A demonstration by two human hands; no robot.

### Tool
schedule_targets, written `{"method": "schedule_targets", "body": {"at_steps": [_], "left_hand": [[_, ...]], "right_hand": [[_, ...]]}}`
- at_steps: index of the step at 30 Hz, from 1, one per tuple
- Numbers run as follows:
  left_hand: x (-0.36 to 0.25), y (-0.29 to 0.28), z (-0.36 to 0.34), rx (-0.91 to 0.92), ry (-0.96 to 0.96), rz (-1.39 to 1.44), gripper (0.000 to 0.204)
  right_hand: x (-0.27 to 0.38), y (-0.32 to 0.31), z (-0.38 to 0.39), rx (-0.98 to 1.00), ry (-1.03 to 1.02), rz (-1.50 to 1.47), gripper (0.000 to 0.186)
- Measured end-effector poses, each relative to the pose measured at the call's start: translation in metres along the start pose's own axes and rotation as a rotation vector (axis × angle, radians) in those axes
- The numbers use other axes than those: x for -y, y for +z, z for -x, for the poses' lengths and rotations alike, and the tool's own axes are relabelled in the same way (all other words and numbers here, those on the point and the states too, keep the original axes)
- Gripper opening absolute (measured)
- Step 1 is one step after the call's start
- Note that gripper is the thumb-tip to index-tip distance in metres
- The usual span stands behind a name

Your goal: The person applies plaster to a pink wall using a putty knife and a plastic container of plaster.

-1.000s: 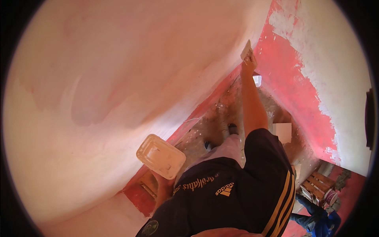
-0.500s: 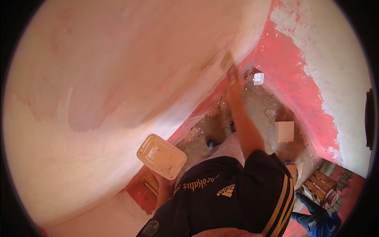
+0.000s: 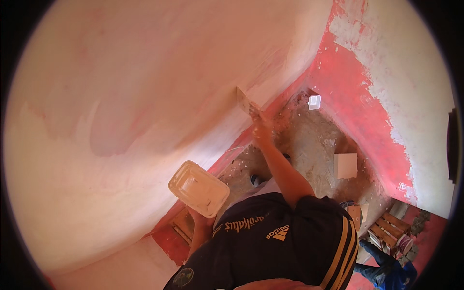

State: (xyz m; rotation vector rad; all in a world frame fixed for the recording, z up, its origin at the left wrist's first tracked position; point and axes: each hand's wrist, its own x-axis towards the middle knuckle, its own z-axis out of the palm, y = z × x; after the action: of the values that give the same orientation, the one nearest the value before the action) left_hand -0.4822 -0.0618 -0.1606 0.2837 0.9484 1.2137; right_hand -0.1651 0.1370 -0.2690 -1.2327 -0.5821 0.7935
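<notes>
My right hand [image 3: 261, 126] grips a putty knife [image 3: 244, 100] with a flat, wide blade. The blade's edge meets the wall [image 3: 193, 63], where a pale coat thinly covers pink and red. In my left hand [image 3: 200, 220] sits a rectangular plastic tub [image 3: 205, 193], held from below and tilted beside the wall. Pale residue lines the tub's inside. Most of my left fingers are hidden beneath it.
Ahead in the corner stands a small white container [image 3: 314, 102]. A pale box [image 3: 346, 165] rests on the spattered floor [image 3: 309, 135]. Behind at right are a wooden pallet [image 3: 390, 227], a bucket [image 3: 405, 244] and another person in blue [image 3: 401, 275]. Red wall [image 3: 348, 87] borders the right.
My right hand has swept leftward and down along the wall with the putty knife. The tub in my left hand stays nearly where it was.
</notes>
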Motion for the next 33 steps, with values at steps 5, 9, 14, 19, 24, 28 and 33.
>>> {"method": "schedule_targets", "body": {"at_steps": [5, 9, 14, 19, 24, 28, 33], "left_hand": [[0.001, -0.019, 0.006, 0.005, 0.004, 0.029, 0.066], [-0.004, -0.008, 0.01, 0.036, 0.022, -0.082, 0.066], [-0.003, -0.014, 0.015, -0.034, 0.016, 0.055, 0.061], [-0.01, -0.012, 0.019, 0.004, -0.022, 0.104, 0.056], [-0.011, 0.012, 0.019, 0.008, -0.003, 0.132, 0.057], [-0.014, 0.003, 0.02, 0.068, -0.011, 0.169, 0.058], [-0.027, -0.028, 0.034, 0.007, 0.01, 0.141, 0.061]], "right_hand": [[0.061, -0.064, -0.094, -0.133, -0.313, -0.104, 0.044], [0.122, -0.086, -0.188, -0.269, -0.379, -0.1, 0.037], [0.094, -0.037, -0.143, -0.23, -0.411, 0.211, 0.035], [0.031, 0.012, 0.014, -0.05, -0.244, 0.082, 0.033], [0.081, -0.022, 0.021, 0.2, 0.132, -0.922, 0.037], [0.107, -0.054, -0.004, 0.171, 0.117, -1.037, 0.044], [0.134, -0.045, 0.032, 0.179, 0.066, -0.963, 0.046]]}}
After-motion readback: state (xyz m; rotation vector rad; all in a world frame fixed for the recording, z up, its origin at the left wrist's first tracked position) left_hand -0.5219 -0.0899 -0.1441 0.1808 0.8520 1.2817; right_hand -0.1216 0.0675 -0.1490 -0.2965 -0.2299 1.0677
